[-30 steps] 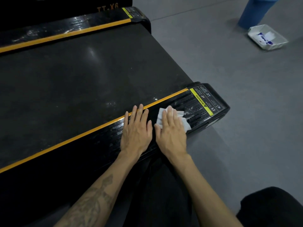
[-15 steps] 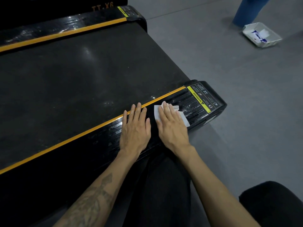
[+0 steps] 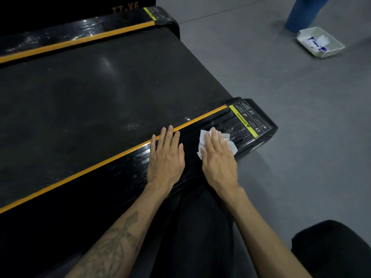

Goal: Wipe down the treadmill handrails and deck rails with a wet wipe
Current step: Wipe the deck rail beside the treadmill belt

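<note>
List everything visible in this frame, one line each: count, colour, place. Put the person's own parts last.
treadmill belt: one, black, between the two rails.
near deck rail: one, black with an orange stripe, under both hands.
far deck rail: one, black with an orange stripe, top left.
warning label: one, black with a yellow strip, at the near rail's end.
wet wipe: one, white, on the near rail under the right hand.
tray: one, white, on the floor top right, holding a white and blue packet.
bin: one, blue, behind the tray.
floor: grey.
left hand: flat on the near rail.
right hand: flat, pressing the wipe.
</note>
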`<control>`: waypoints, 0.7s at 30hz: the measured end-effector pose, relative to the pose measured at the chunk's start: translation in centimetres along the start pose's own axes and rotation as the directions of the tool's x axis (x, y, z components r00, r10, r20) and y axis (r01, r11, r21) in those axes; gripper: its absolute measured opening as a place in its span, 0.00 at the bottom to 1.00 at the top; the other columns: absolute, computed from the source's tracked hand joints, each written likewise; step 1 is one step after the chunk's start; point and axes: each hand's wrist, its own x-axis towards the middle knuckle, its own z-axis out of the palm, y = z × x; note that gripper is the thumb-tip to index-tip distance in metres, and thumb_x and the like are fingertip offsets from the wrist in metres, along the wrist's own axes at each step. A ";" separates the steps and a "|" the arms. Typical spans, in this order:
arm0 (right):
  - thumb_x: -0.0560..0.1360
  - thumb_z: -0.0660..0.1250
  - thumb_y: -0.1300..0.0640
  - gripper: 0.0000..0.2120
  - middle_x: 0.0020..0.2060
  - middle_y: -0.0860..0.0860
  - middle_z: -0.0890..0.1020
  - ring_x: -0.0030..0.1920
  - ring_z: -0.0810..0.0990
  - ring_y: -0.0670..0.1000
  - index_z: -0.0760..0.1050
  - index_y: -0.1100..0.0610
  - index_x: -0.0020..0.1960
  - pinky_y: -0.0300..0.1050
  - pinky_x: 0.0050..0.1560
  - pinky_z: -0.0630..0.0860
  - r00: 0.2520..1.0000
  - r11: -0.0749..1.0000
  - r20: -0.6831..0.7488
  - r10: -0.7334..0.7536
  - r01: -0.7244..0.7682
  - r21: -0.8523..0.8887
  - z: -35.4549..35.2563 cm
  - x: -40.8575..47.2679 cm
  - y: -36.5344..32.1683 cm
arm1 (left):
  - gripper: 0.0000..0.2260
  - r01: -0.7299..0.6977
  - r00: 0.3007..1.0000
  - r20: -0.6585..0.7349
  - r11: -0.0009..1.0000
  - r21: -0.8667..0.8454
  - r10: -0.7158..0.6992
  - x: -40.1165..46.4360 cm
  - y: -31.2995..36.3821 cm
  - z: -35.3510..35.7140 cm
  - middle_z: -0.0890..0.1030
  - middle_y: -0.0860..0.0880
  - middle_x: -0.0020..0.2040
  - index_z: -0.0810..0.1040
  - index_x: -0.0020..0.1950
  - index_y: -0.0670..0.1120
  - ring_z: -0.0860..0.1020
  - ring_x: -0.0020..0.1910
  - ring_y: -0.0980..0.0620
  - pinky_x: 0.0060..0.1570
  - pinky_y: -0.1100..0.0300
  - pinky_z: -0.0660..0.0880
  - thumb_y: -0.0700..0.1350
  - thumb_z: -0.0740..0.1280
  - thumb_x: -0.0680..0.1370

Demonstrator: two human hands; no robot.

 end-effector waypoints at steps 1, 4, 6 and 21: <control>0.87 0.39 0.51 0.27 0.83 0.57 0.44 0.83 0.41 0.55 0.45 0.60 0.84 0.52 0.82 0.43 1.000 1.000 0.004 0.013 -0.013 -0.017 0.3 -0.8 -0.4 | 0.24 0.000 1.000 0.001 1.000 0.001 0.000 0.0 0.0 0.1 0.57 0.46 0.84 0.62 0.82 0.45 0.52 0.83 0.48 0.81 0.44 0.51 0.52 0.47 0.87; 0.87 0.40 0.51 0.27 0.83 0.57 0.40 0.82 0.37 0.55 0.41 0.60 0.83 0.52 0.82 0.38 0.998 0.999 0.036 -0.046 0.047 -0.003 0.8 -1.3 -1.4 | 0.24 -0.009 1.000 -0.002 1.000 0.004 0.009 0.1 -0.1 0.2 0.58 0.45 0.83 0.63 0.81 0.45 0.53 0.83 0.48 0.81 0.43 0.52 0.52 0.48 0.87; 0.88 0.43 0.51 0.27 0.83 0.55 0.41 0.83 0.38 0.53 0.43 0.58 0.84 0.50 0.82 0.39 0.995 0.994 0.031 -0.100 0.098 0.039 0.4 -0.1 -1.0 | 0.24 -0.014 1.000 -0.010 1.000 0.006 0.014 0.1 -0.1 0.3 0.58 0.45 0.83 0.63 0.81 0.45 0.53 0.83 0.47 0.81 0.43 0.52 0.52 0.48 0.87; 0.88 0.41 0.50 0.27 0.83 0.57 0.42 0.83 0.39 0.54 0.43 0.60 0.83 0.52 0.82 0.42 1.000 1.000 -0.016 0.017 -0.017 0.010 0.3 -0.6 0.7 | 0.23 -0.053 0.998 -0.040 0.998 -0.025 0.052 0.0 0.0 0.1 0.61 0.44 0.82 0.66 0.80 0.44 0.56 0.82 0.48 0.81 0.43 0.54 0.51 0.53 0.87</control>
